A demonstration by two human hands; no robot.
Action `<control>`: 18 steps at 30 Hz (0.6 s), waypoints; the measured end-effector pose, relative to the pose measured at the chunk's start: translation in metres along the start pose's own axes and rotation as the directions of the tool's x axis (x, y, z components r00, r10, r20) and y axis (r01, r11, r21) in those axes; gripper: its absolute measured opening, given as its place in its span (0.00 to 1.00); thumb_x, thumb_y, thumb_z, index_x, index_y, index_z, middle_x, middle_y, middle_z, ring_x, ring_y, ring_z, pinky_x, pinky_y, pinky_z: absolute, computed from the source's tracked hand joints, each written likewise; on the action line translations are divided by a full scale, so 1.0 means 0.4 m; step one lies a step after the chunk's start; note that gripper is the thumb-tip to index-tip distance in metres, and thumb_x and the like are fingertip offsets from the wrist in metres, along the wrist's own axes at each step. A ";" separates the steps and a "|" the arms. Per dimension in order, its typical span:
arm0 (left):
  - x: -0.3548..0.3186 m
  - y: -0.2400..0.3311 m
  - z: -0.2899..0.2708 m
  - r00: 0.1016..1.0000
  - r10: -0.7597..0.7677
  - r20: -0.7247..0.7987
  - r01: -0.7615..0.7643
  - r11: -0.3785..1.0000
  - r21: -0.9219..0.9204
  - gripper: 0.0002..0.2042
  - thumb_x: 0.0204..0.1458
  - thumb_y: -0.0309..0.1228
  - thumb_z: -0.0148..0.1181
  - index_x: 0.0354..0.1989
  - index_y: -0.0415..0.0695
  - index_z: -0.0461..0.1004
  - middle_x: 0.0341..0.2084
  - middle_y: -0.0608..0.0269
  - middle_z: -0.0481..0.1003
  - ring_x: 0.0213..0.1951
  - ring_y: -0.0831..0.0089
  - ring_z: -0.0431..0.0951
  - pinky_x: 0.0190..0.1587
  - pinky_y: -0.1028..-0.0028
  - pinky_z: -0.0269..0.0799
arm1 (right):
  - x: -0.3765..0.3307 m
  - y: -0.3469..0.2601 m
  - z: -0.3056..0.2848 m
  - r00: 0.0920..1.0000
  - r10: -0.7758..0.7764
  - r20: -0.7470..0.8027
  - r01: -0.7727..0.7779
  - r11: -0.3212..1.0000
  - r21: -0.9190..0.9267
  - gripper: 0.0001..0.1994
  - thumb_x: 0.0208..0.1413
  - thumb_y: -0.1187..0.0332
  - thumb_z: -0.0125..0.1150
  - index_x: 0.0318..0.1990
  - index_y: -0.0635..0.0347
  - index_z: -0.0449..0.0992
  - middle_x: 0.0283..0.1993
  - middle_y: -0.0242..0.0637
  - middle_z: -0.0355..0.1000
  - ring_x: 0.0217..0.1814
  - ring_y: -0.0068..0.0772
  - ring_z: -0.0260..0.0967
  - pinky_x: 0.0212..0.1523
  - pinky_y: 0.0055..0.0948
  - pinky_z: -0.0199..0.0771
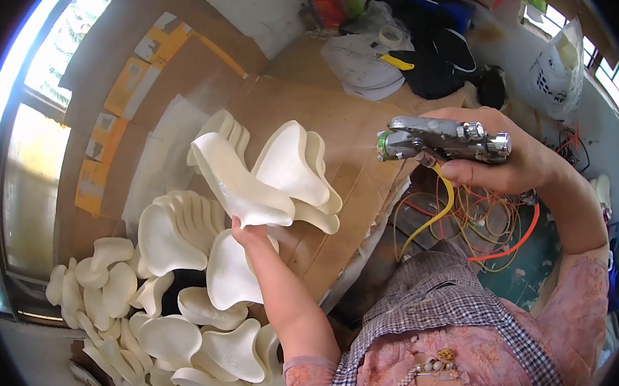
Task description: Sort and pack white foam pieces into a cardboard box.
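Hands on cream pad and spray gun, white bag, contents unclear

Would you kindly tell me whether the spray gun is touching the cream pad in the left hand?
Apart: in the head view, other cream pads and brown cardboard show between the spray gun and the cream pad in the left hand.

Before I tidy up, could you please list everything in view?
Pieces: many, cream, left and centre
Spray gun: one, grey, right of centre
Hoses: several, yellow and orange, below gun
Cardboard: several, brown, centre and left
Tape: one roll, pale, upper centre
Pile: one, mostly black, upper centre
Bags: several, white and red, upper right
Windows: several, white-lit, both sides
Apron: one, checked, lower centre
Left hand: one, bare, holding piece
Right hand: one, bare, gripping gun
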State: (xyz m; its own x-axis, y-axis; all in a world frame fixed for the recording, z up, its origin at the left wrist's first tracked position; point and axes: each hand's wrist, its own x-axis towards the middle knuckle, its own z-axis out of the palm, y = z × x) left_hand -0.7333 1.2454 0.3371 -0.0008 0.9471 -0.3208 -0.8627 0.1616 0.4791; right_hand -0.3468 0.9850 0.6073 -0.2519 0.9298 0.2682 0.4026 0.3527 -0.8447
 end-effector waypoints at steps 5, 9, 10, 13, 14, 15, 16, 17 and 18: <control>0.025 0.013 -0.001 0.998 -0.070 -0.002 0.071 0.996 0.052 0.25 0.57 0.39 0.29 0.60 0.39 0.55 0.58 0.52 0.60 0.58 0.52 0.61 0.60 0.50 0.54 | 0.002 0.016 -0.001 0.998 0.052 -0.020 -0.051 0.998 0.044 0.24 0.47 0.72 0.60 0.53 0.69 0.64 0.35 0.32 0.68 0.33 0.18 0.62 0.37 0.20 0.65; 0.090 0.029 -0.064 0.998 -0.047 -0.029 0.055 0.743 0.667 0.20 0.51 0.33 0.47 0.50 0.34 0.65 0.44 0.50 0.71 0.46 0.53 0.72 0.45 0.53 0.72 | -0.008 0.041 0.040 0.985 0.159 0.060 -0.168 0.963 0.211 0.26 0.47 0.72 0.59 0.56 0.65 0.62 0.36 0.30 0.67 0.33 0.18 0.62 0.36 0.19 0.65; 0.125 0.067 -0.106 0.986 0.085 -0.141 0.044 0.690 0.723 0.18 0.48 0.34 0.50 0.45 0.34 0.69 0.40 0.51 0.73 0.38 0.54 0.76 0.36 0.56 0.75 | -0.005 0.054 0.065 0.994 0.101 0.049 -0.110 0.970 0.219 0.29 0.47 0.68 0.60 0.57 0.66 0.61 0.35 0.31 0.67 0.32 0.20 0.63 0.35 0.20 0.65; 0.031 -0.090 0.131 0.946 0.203 -0.254 0.049 0.684 0.728 0.11 0.40 0.35 0.56 0.30 0.41 0.71 0.28 0.56 0.71 0.27 0.62 0.72 0.26 0.57 0.70 | -0.081 0.127 0.075 0.948 0.313 -0.059 -0.286 0.918 0.273 0.33 0.46 0.63 0.63 0.58 0.67 0.59 0.33 0.33 0.68 0.33 0.24 0.67 0.37 0.24 0.68; -0.022 -0.066 0.149 0.952 0.260 -0.163 -0.056 0.671 0.739 0.09 0.42 0.34 0.53 0.27 0.41 0.71 0.24 0.59 0.71 0.26 0.67 0.71 0.26 0.61 0.69 | -0.080 0.122 0.098 0.958 0.282 -0.052 -0.256 0.923 0.289 0.32 0.47 0.64 0.62 0.59 0.67 0.58 0.33 0.34 0.69 0.34 0.25 0.67 0.38 0.24 0.69; -0.055 -0.026 0.111 0.960 0.278 -0.039 -0.192 0.754 0.629 0.09 0.45 0.33 0.51 0.27 0.40 0.70 0.23 0.61 0.70 0.26 0.70 0.70 0.28 0.67 0.69 | -0.083 0.133 0.123 0.960 0.278 -0.040 -0.250 0.910 0.330 0.27 0.49 0.65 0.60 0.56 0.67 0.62 0.34 0.35 0.69 0.34 0.25 0.67 0.38 0.24 0.69; -0.110 0.026 0.072 0.911 0.412 -0.031 -0.278 0.665 0.694 0.09 0.46 0.33 0.51 0.29 0.40 0.71 0.24 0.62 0.70 0.27 0.71 0.70 0.30 0.69 0.68 | -0.072 0.148 0.141 0.960 0.279 0.007 -0.266 0.908 0.324 0.23 0.50 0.66 0.60 0.53 0.67 0.64 0.33 0.35 0.70 0.34 0.25 0.67 0.37 0.24 0.68; -0.185 0.084 0.022 0.846 0.533 -0.007 -0.342 0.553 0.759 0.10 0.47 0.34 0.50 0.31 0.39 0.71 0.25 0.62 0.70 0.27 0.72 0.70 0.31 0.71 0.68 | -0.060 0.166 0.165 0.959 0.280 0.045 -0.279 0.905 0.322 0.20 0.50 0.67 0.59 0.50 0.67 0.67 0.33 0.35 0.70 0.34 0.25 0.67 0.36 0.23 0.68; -0.264 0.143 -0.042 0.808 0.584 -0.080 -0.406 0.649 0.644 0.11 0.48 0.34 0.51 0.35 0.39 0.71 0.27 0.62 0.71 0.29 0.72 0.70 0.33 0.71 0.68 | -0.050 0.181 0.187 0.950 0.295 0.102 -0.312 0.908 0.280 0.15 0.50 0.67 0.59 0.43 0.66 0.69 0.33 0.34 0.70 0.33 0.24 0.67 0.35 0.22 0.66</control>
State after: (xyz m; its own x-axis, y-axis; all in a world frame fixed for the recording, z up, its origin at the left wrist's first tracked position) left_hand -0.7910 1.1502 0.3847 -0.5450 0.8373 -0.0441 -0.2336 -0.1012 0.9670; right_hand -0.3783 0.9840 0.5060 -0.2102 0.9768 -0.0417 0.1978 0.0007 -0.9802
